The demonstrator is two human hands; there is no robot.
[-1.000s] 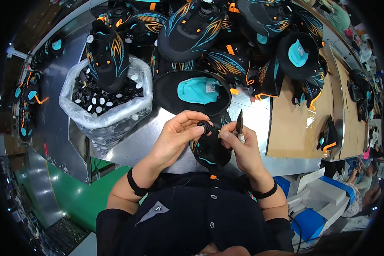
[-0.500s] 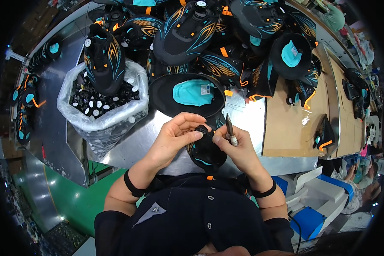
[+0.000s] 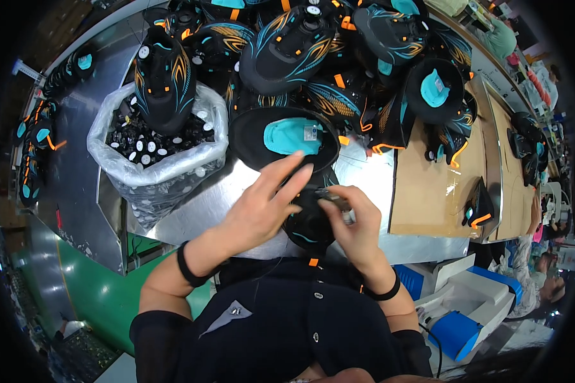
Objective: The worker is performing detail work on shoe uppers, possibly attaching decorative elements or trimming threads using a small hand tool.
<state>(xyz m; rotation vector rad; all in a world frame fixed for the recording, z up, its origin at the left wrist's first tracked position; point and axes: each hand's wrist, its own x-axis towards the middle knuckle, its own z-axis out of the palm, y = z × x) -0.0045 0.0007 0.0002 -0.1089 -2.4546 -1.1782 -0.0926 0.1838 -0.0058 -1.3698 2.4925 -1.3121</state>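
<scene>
Pinching a small black part (image 3: 322, 193), the right hand (image 3: 354, 220) sits over a rounded black shoe section (image 3: 308, 228) on the metal counter (image 3: 386, 175), just below an open-bottomed shoe upper (image 3: 292, 135) with turquoise lining. The left hand (image 3: 252, 207) is apart from it, fingers spread, with nothing visible in its grasp; whether its fingertips touch the upper, I cannot tell. This piece looks unfinished, though the fingers hide whether the part is attached. One upper (image 3: 287, 51) in the pile behind bears a white-capped dial (image 3: 313, 10); plenty of loose dials (image 3: 150, 147) fill the plastic bag (image 3: 150, 195).
</scene>
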